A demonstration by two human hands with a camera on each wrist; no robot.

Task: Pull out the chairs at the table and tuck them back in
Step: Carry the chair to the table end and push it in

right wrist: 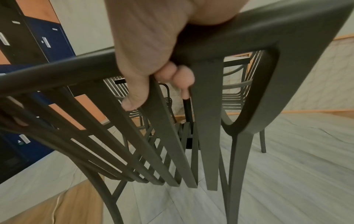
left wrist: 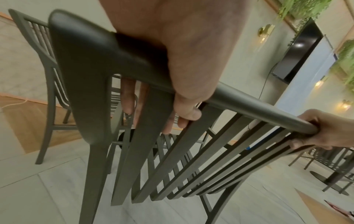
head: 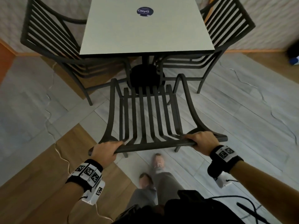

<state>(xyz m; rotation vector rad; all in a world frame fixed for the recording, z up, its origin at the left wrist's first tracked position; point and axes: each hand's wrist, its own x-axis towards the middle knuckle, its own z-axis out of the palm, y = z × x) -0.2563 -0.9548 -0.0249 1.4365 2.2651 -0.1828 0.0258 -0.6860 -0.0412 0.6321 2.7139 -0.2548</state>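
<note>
Gripping the top rail (head: 155, 145) of the near chair (head: 146, 113) at both ends, the person stands behind it, the left hand (head: 105, 151) near the left corner and the right hand (head: 203, 141) near the right. The wrist views show each hand's fingers curled over the rail and in among the back slats (left wrist: 172, 151), thumbs on the near side, so both hands are clenched on the rail. Holding wide apart likely keeps the chair from twisting as it slides. The chair stands clear of the white square table (head: 146, 29), its seat out in the open over the pale floor (head: 234, 110), only its front edge near the table's round black base (head: 145, 76). Two matching chairs, the left chair (head: 53, 42) and the right chair (head: 226, 29), sit tucked at the table's sides. I judge this chair is pulled out; whether it is about to go back in cannot be told.
</note>
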